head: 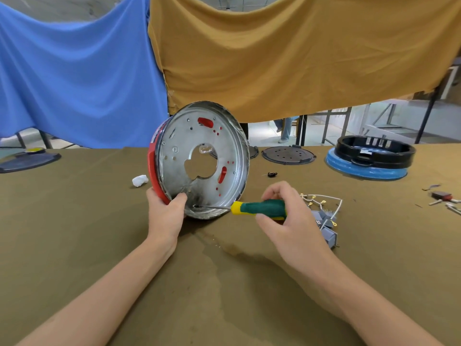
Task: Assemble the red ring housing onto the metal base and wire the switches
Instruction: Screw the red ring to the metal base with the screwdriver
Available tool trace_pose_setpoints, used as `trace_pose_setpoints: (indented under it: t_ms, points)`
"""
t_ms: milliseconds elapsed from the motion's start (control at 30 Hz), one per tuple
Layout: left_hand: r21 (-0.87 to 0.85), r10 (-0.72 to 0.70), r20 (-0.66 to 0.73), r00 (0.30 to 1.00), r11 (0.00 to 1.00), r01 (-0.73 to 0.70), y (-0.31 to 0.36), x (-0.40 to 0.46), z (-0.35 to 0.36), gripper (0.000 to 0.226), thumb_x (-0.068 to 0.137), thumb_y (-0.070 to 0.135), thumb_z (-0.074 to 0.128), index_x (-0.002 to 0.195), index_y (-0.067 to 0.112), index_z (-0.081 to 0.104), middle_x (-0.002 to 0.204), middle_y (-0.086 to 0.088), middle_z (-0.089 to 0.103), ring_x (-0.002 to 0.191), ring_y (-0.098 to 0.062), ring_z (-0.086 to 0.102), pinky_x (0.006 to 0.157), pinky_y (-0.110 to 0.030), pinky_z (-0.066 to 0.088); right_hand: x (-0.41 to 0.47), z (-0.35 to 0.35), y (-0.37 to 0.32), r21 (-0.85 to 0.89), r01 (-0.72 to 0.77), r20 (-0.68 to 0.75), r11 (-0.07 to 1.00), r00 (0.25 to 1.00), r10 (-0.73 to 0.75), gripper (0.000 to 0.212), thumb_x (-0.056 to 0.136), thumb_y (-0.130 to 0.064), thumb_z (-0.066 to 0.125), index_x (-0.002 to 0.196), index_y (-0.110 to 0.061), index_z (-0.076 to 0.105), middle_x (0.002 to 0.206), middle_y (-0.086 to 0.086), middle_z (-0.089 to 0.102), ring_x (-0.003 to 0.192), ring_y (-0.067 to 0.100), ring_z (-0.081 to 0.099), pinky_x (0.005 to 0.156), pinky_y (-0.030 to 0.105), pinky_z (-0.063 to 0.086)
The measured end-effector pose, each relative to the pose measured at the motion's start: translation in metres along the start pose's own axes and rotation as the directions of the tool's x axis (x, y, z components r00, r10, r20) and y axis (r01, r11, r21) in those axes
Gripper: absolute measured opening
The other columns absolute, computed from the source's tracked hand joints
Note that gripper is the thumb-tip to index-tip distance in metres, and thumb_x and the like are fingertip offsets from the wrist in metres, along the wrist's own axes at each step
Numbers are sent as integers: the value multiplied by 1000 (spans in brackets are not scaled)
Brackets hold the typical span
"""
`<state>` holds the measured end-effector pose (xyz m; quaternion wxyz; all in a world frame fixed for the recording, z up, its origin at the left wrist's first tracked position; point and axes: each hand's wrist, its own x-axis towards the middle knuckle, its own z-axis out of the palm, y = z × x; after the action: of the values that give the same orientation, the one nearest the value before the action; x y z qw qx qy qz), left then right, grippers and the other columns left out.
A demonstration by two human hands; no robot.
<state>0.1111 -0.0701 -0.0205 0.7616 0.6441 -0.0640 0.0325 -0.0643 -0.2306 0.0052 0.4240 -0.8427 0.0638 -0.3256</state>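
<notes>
the round silver metal base (199, 161) stands tilted on its edge on the olive-brown cloth-covered table (224, 283), its open underside facing the camera, with the red plastic ring housing (155, 176) fitted against its left rim; red also shows through several slots in the metal. the left hand (166, 216) grips the lower left edge of this base, thumb pressed on the inner metal face and fingers wrapped behind the red ring. the right hand (282, 213), just right of the base, is clenched around the green and yellow handle of a screwdriver (257, 208), whose thin shaft lies nearly level and whose tip meets a dark screw spot near the base's bottom rim. behind that hand, to the right of the base, lies a bundle of white wires with brass terminals and grey switches (324, 216). a crumpled white scrap (140, 180) sits just left of the base. far to the base's right rests a black ring on a blue disc (369, 158), and behind the base lies a dark perforated round plate (288, 154).
</notes>
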Motion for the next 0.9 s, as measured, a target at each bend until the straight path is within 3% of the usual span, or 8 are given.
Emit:
trace_pose_setpoints:
  t_ms: [67,200,333,400,567,700,833,900]
  points:
    - [-3,0,9,1000,1000,0,0,-1,0,48,67,21,60,114,27,49,114,-3,65,95,-19,64,93,-60,53,-1,1,-2,-94,-12,-70,996,998,5,13,90,-27,68,90,-26,55,78,-8,55,67,6,49,58,15,37]
    - [63,20,37,999,998,-22,0,-2,0,45,69,23,63,111,35,50,116,1,66,109,-21,64,97,-53,52,-4,6,1,-329,-113,-83,937,992,91,48,90,-61,42,79,-18,59,60,1,55,59,16,52,58,31,38]
    - [23,11,35,999,1000,-12,1,-2,1,50,69,23,63,117,27,49,116,-2,66,108,-24,65,93,-54,55,-1,2,-1,-93,-84,6,992,996,85,12,92,-28,60,99,-29,51,96,-5,52,76,5,52,61,15,40]
    - [0,9,45,999,1000,-9,1,-2,0,50,70,23,65,117,28,48,119,-1,65,109,-22,65,91,-51,57,1,1,-1,-14,-16,2,1000,1000,16,29,86,-10,64,99,-31,49,100,-3,48,76,3,49,63,10,39]
    - [32,34,70,997,999,-37,1,-3,-1,49,70,25,68,114,31,48,119,1,65,110,-19,65,94,-50,55,3,0,4,-162,-91,-116,983,991,73,11,91,-34,66,92,-27,59,78,-10,58,69,6,52,59,15,36]
    - [71,64,81,995,995,-70,2,-4,0,56,69,27,69,121,26,47,119,1,65,111,-20,64,99,-52,51,3,2,6,-285,-143,-84,948,989,124,54,93,-59,44,77,-9,59,65,11,59,65,26,54,62,37,43]
    - [29,37,68,997,999,-39,3,-5,0,60,67,25,67,123,21,47,120,-3,65,109,-21,65,94,-53,55,4,0,4,-91,-121,24,989,992,123,11,95,-37,57,102,-30,50,97,-8,52,80,4,52,64,16,38]
    - [4,24,66,997,1000,-25,4,-4,0,61,67,25,68,123,22,46,122,-1,64,109,-18,65,92,-50,57,6,-1,6,-21,-62,22,998,998,62,23,92,-19,63,101,-32,47,101,-6,48,79,2,49,65,12,40]
